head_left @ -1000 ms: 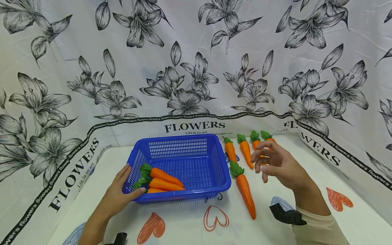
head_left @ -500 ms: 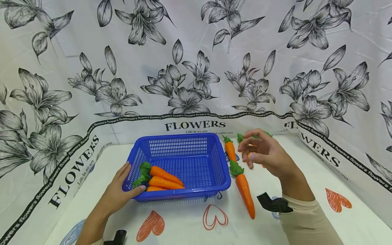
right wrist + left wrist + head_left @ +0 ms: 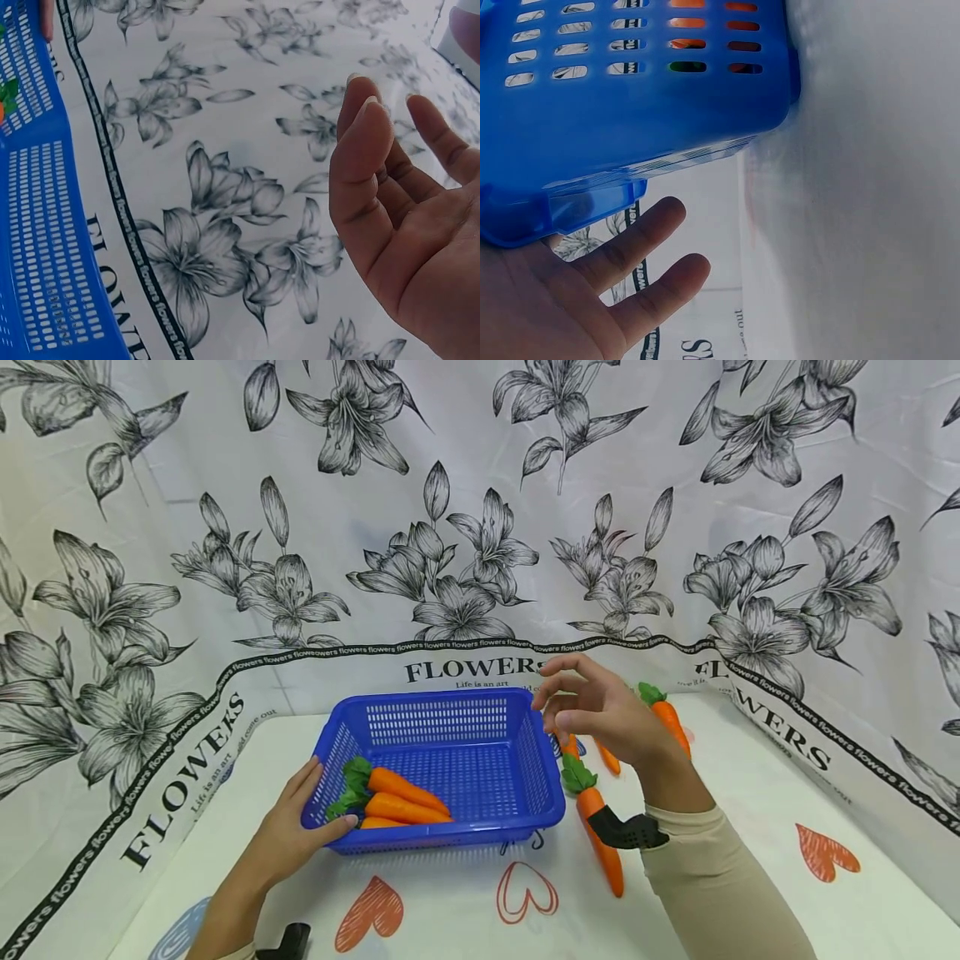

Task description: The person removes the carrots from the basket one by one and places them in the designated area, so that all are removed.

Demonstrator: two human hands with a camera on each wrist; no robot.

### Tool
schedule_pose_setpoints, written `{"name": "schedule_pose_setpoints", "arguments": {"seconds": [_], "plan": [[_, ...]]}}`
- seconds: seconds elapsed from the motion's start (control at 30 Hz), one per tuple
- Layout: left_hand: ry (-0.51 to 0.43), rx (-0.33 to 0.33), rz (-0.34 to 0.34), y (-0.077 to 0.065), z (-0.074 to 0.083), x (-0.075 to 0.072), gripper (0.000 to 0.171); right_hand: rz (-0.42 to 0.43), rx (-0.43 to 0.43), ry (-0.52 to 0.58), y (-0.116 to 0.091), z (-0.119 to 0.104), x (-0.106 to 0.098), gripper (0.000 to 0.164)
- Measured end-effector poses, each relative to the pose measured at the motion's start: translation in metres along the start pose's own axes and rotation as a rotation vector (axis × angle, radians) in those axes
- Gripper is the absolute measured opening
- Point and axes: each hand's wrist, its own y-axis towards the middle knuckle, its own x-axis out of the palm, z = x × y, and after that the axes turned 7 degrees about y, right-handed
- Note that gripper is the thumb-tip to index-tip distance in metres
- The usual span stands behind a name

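Observation:
A blue slotted plastic basket stands on the table, with three orange carrots lying at its left end, leaves toward the left wall. My left hand holds the basket's front left corner, thumb over the rim and fingers along the outside; in the left wrist view two fingers stretch out below the rim. My right hand hovers by the basket's right rim, fingers loosely bent and nothing in them. Beneath the right forearm lies another carrot, partly covered by the black wrist strap. The right hand hides parts of other carrots behind it.
Further back on the right, one carrot shows its leaves, and the tip of another carrot pokes out below the hand. A white cloth printed with black lilies hangs behind the table. Printed hearts mark the tabletop.
My right hand has moved left, from over the carrots at the right to beside the basket's right rim. The left hand and basket have stayed in place.

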Motion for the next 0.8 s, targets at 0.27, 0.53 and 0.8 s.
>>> {"name": "schedule_pose_setpoints", "arguments": {"seconds": [0.27,0.53,0.8], "plan": [[0.001,-0.008,-0.005,-0.005,0.0,0.002,0.099,0.002,0.066,-0.004,0.022,0.009,0.009,0.051],[0.002,0.003,0.01,-0.002,-0.001,0.0,0.099,0.003,0.105,-0.065,0.045,0.012,0.015,0.049],[0.002,-0.017,0.001,0.0,-0.001,0.0,0.1,-0.016,0.148,-0.104,0.07,0.029,0.018,0.047]]}}
